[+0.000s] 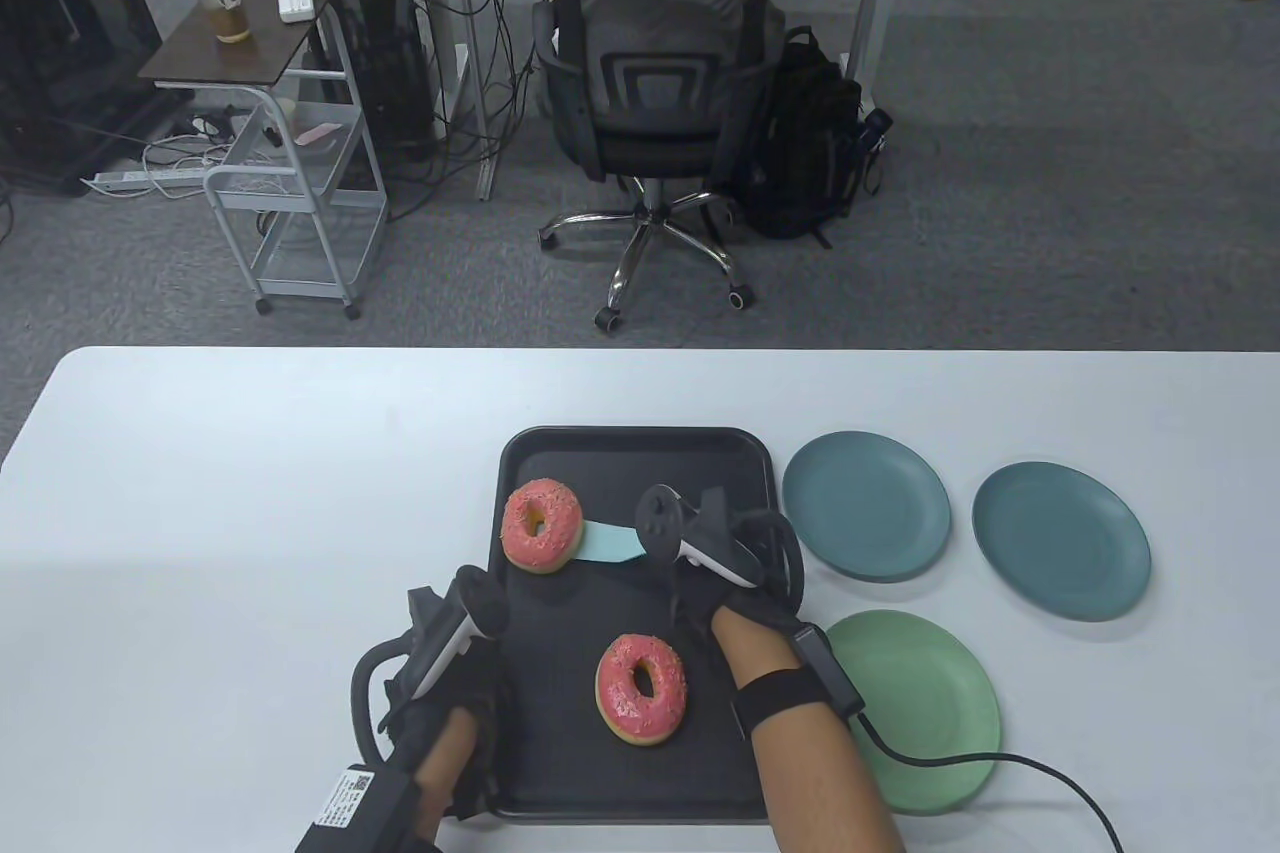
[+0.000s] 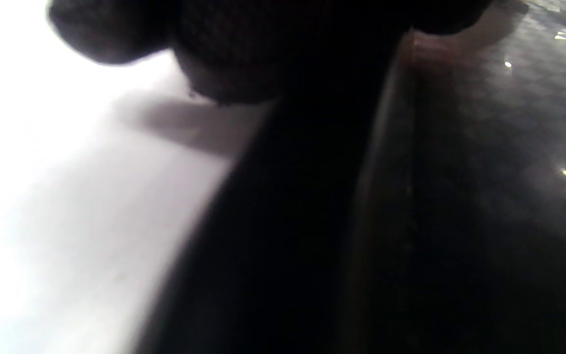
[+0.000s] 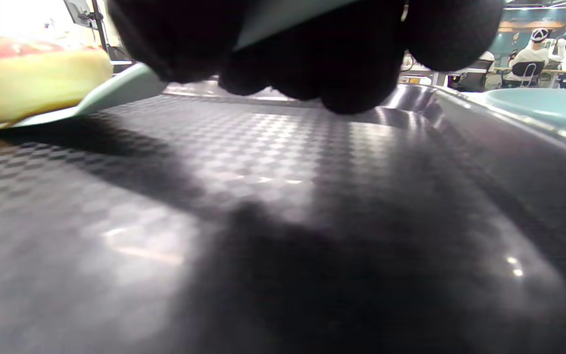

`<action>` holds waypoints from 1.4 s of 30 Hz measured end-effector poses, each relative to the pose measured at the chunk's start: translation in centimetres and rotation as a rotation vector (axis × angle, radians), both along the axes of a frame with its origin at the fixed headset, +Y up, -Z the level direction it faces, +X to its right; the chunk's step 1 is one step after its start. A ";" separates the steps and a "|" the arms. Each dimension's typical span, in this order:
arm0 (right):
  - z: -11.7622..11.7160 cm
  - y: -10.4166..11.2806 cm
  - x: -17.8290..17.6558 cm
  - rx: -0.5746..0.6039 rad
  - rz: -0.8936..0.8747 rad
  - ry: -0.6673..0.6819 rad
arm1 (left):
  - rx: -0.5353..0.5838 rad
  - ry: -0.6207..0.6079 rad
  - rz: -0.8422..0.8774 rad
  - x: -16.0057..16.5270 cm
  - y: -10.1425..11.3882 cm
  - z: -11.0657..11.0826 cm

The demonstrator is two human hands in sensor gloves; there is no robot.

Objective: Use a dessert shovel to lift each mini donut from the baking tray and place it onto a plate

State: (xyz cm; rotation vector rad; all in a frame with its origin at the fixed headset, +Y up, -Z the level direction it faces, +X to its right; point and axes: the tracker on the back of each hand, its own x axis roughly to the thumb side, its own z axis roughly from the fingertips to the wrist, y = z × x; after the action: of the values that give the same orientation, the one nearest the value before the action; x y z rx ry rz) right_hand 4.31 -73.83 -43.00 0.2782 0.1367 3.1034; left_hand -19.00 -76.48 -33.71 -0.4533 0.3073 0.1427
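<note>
Two pink-iced donuts lie on the black baking tray (image 1: 730,453). The far donut (image 1: 541,525) sits on the blade of a light blue dessert shovel (image 1: 610,544). My right hand (image 1: 672,561) grips the shovel's handle just right of that donut, low over the tray. In the right wrist view the curled fingers (image 3: 312,54) close round the handle, and the blade (image 3: 116,91) runs left under the donut (image 3: 32,83). The near donut (image 1: 641,689) lies alone between my arms. My left hand (image 1: 462,693) lies across the tray's left rim (image 2: 386,162); its grip is hidden.
Two teal plates (image 1: 866,504) (image 1: 1061,540) and a green plate (image 1: 920,711) sit right of the tray, bare. My right glove's cable trails over the green plate. Beyond the table's far edge a person sits in an office chair (image 1: 660,83).
</note>
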 end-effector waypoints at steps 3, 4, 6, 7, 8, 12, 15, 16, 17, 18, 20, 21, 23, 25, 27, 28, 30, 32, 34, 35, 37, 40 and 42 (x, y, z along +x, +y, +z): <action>0.1 -0.1 -0.4 0.003 -0.002 0.006 | 0.001 -0.001 -0.002 0.0 0.0 0.0; 0.2 -0.2 -0.4 0.003 -0.003 0.007 | 0.002 -0.002 -0.003 0.0 0.0 0.0; 0.2 -0.2 -0.2 -0.001 -0.016 0.005 | 0.002 -0.003 -0.004 0.0 0.0 0.0; 0.3 -0.3 -0.1 -0.001 -0.024 0.005 | 0.003 -0.001 -0.003 0.0 0.0 0.0; 0.3 -0.3 0.0 -0.002 -0.025 0.005 | 0.002 -0.001 -0.002 0.0 0.0 0.0; 0.5 -0.3 0.4 0.014 -0.038 0.001 | 0.005 -0.005 -0.008 0.0 0.0 0.0; 0.7 0.1 1.0 0.025 -0.056 -0.013 | 0.008 -0.006 -0.003 -0.1 -0.1 0.1; 0.7 0.4 1.2 0.034 -0.059 -0.020 | 0.009 -0.003 0.002 -0.1 -0.1 0.1; 0.8 0.6 1.4 0.039 -0.061 -0.026 | 0.009 -0.003 0.003 -0.1 -0.1 0.1; 0.8 0.9 1.7 0.047 -0.066 -0.033 | 0.011 -0.003 0.004 -0.1 -0.1 0.1; 0.9 1.5 2.3 0.062 -0.075 -0.049 | 0.014 -0.003 -0.002 0.0 -0.1 0.1; 1.0 1.8 2.5 0.070 -0.079 -0.056 | 0.014 -0.004 -0.005 0.0 -0.2 0.1; 1.2 2.4 3.2 0.085 -0.095 -0.080 | 0.017 -0.004 -0.012 0.0 -0.2 0.2; 1.3 2.9 3.7 0.103 -0.101 -0.100 | 0.017 -0.004 -0.014 0.0 -0.2 0.2; 1.5 3.4 4.4 0.118 -0.107 -0.121 | 0.017 -0.004 -0.012 0.0 -0.2 0.3; 1.7 3.7 4.8 0.128 -0.108 -0.136 | 0.018 -0.004 -0.010 0.0 -0.2 0.3; 1.9 4.2 5.8 0.140 -0.118 -0.165 | 0.017 -0.003 -0.008 0.0 -0.3 0.3; 2.1 4.6 7.0 0.150 -0.135 -0.204 | 0.016 -0.003 -0.008 0.0 -0.3 0.3; 2.3 4.9 8.2 0.154 -0.146 -0.239 | 0.016 -0.003 -0.009 0.0 -0.3 0.3; 2.4 5.0 8.7 0.154 -0.148 -0.253 | 0.016 -0.003 -0.009 0.0 -0.3 0.3; 2.7 5.2 10.0 0.156 -0.152 -0.289 | 0.016 -0.003 -0.008 0.0 -0.3 0.4; 3.2 5.4 12.2 0.170 -0.159 -0.355 | 0.014 -0.004 -0.011 0.0 -0.3 0.4; 3.5 5.4 13.7 0.168 -0.168 -0.394 | 0.014 -0.005 -0.011 0.0 -0.3 0.4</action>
State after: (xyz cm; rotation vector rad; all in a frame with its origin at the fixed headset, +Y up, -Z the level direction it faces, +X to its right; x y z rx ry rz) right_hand 17.98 -68.40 -39.48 -0.3055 -0.1483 2.9312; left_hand -19.00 -76.75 -33.35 -0.4381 0.3043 0.1325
